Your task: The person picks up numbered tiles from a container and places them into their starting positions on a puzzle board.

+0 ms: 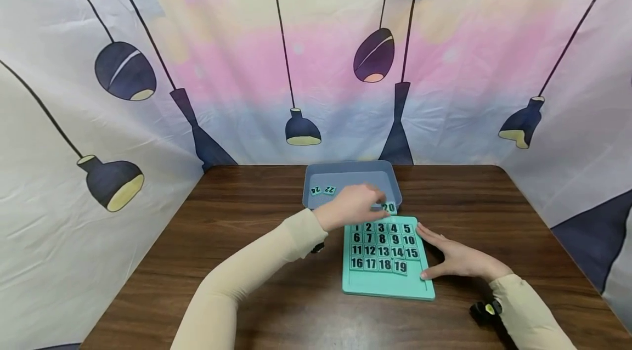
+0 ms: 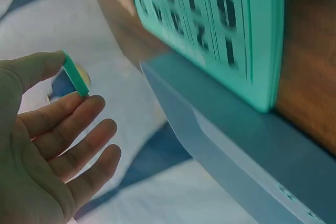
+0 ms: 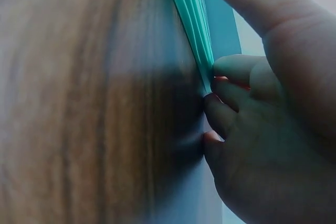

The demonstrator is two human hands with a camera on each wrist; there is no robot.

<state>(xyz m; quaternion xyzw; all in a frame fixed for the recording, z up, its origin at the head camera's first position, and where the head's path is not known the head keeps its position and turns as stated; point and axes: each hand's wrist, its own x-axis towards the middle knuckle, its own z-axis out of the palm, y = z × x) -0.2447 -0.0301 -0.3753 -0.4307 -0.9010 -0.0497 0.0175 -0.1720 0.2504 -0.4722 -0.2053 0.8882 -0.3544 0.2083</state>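
Observation:
My left hand (image 1: 349,206) pinches a green number tile (image 1: 389,208) marked 20 between thumb and index finger, above the near edge of the blue-grey tray. In the left wrist view the tile (image 2: 75,73) is seen edge-on at the fingertips, the other fingers loosely spread. Below lies a mint-green number board (image 1: 388,287), with tiles 1 to 19 in rows; tile 19 (image 1: 400,267) sits slightly askew. Along the board's right edge rests my right hand (image 1: 456,258), thumb and fingers spread apart. Its fingers (image 3: 219,114) touch the board's side in the right wrist view.
Behind the board stands the shallow blue-grey tray (image 1: 308,174), holding tiles 24 (image 1: 315,191) and 22 (image 1: 329,190) at its left. Everything rests on a dark wooden table (image 1: 276,306). A cloth backdrop (image 1: 237,65) printed with lamps hangs behind and at the sides.

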